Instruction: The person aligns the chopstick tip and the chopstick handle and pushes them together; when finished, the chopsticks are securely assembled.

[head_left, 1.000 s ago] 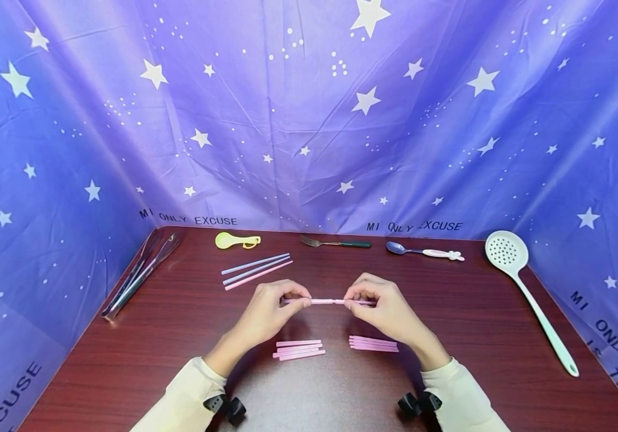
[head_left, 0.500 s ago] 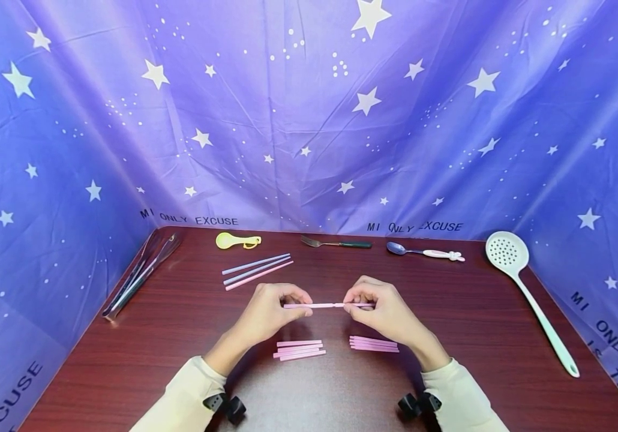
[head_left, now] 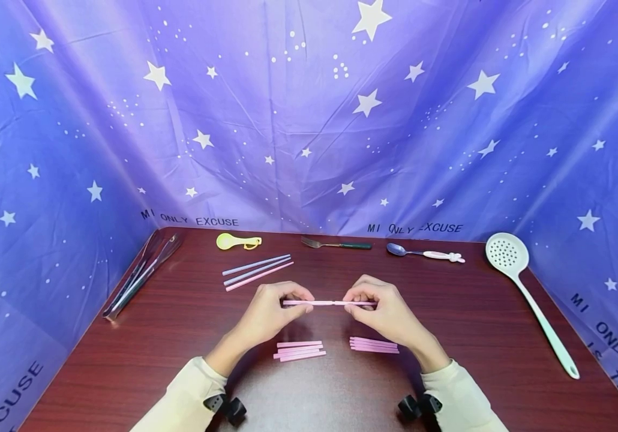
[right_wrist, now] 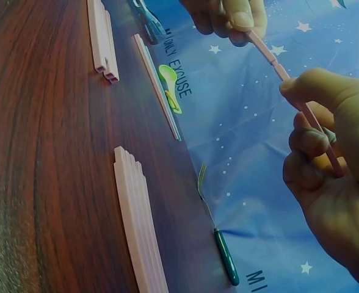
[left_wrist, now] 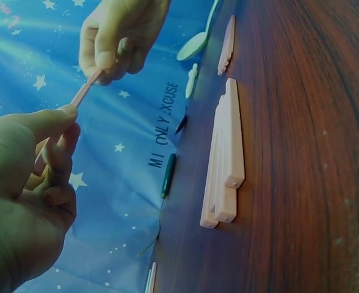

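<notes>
Between my two hands a slim pink stick (head_left: 322, 303) is held level above the table, its two sections meeting at a notched joint (right_wrist: 276, 63). My left hand (head_left: 271, 306) pinches the left section between thumb and fingers. My right hand (head_left: 387, 306) pinches the right section close to the joint, with its other fingers curled below. Just in front of the hands lie two groups of short pink square sticks: a loosely stacked left group (head_left: 299, 350) and a neatly lined-up right group (head_left: 374, 345). Ends of the left group (left_wrist: 222, 159) face the left wrist view.
Behind the left hand lie three longer sticks (head_left: 257, 271), two bluish and one pink. Along the back are a yellow measuring spoon (head_left: 230, 241), a fork (head_left: 336, 243) and a spoon (head_left: 425, 251). A whisk (head_left: 141, 276) lies far left, a skimmer (head_left: 507, 252) far right.
The stick dips slightly towards me, then comes back up a little. My left fingertips shift slightly to the right along it. The right hand stays almost still, and the sticks on the table stay put.
</notes>
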